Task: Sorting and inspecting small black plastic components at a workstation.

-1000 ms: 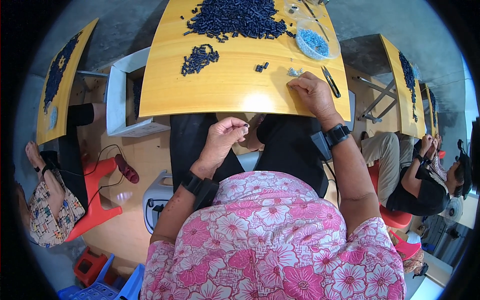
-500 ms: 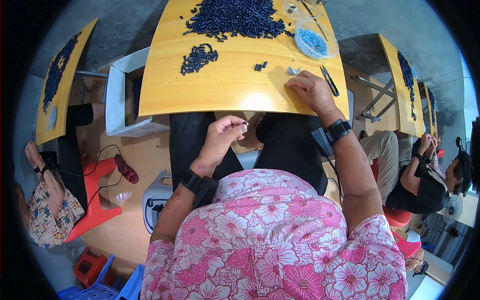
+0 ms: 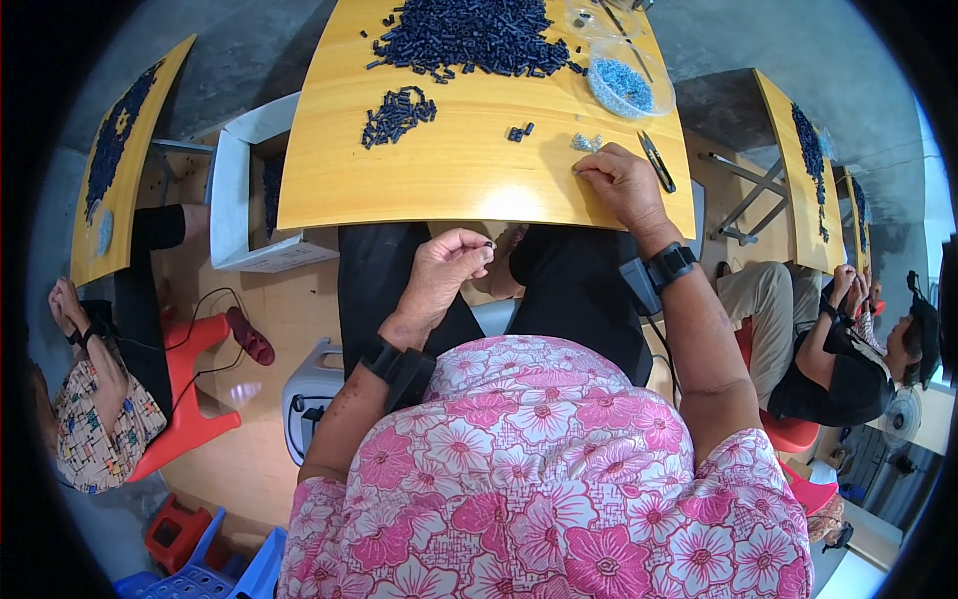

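Yellow tables (image 3: pixel 125 240) stood across a tan floor (image 3: pixel 244 469) beside a gray wall (image 3: pixel 733 40), with a red stool (image 3: pixel 200 344) at left, a pale gray stool (image 3: pixel 321 364) near the middle and a fan (image 3: pixel 903 414) at far right, as light (image 3: pixel 514 203) glared off the central tabletop (image 3: pixel 399 195).

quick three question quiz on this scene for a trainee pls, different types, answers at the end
1. True or false: the round clear plastic bowl with small blue pieces stands right of the large heap of short dark cylindrical pieces.
2. What lies on the yellow wood-grained table, just right of the right hand? a) white cardboard box b) black and grey snips c) red plastic stool
3. Where is the left hand, with a small dark piece at its fingertips, relative to the table?

Key: 1. True. 2. b. 3. Short of its near edge, on the person's side.
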Demonstrator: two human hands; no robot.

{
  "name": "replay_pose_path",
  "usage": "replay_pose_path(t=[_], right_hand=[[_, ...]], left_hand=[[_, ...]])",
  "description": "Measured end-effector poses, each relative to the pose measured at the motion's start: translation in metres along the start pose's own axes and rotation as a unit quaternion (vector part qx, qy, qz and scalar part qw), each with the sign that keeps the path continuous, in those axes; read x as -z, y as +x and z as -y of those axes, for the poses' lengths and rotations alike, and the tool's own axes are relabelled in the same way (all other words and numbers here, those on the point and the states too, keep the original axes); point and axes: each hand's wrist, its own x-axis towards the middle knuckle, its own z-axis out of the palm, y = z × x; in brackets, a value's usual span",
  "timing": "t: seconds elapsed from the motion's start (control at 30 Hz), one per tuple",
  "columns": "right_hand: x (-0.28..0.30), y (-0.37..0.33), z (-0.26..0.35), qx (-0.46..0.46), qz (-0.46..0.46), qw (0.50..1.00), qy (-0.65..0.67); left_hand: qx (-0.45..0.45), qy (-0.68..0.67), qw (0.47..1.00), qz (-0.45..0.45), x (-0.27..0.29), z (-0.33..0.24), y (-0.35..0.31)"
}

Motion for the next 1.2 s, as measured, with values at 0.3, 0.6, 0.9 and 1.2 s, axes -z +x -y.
replay_pose_path(t=[0.3,0.6,0.9,1.2], right_hand=[[-0.001,0.000,0.004,0.006,-0.001,0.999,-0.033],[-0.017,-0.008,0.007,0.017,-0.015,0.989,-0.148],[-0.021,-0.013,0.064,0.116,0.002,0.993,0.032],[-0.045,-0.026,0.096,0.114,0.071,0.987,0.090]], left_hand=[[0.010,-0.007,1.000,0.002,-0.001,-0.002,0.000],[-0.001,-0.014,1.000,0.010,-0.001,-0.004,-0.005],[-0.025,-0.006,1.000,0.018,-0.007,-0.011,0.000],[-0.027,-0.010,0.999,0.017,-0.003,-0.013,-0.007]])
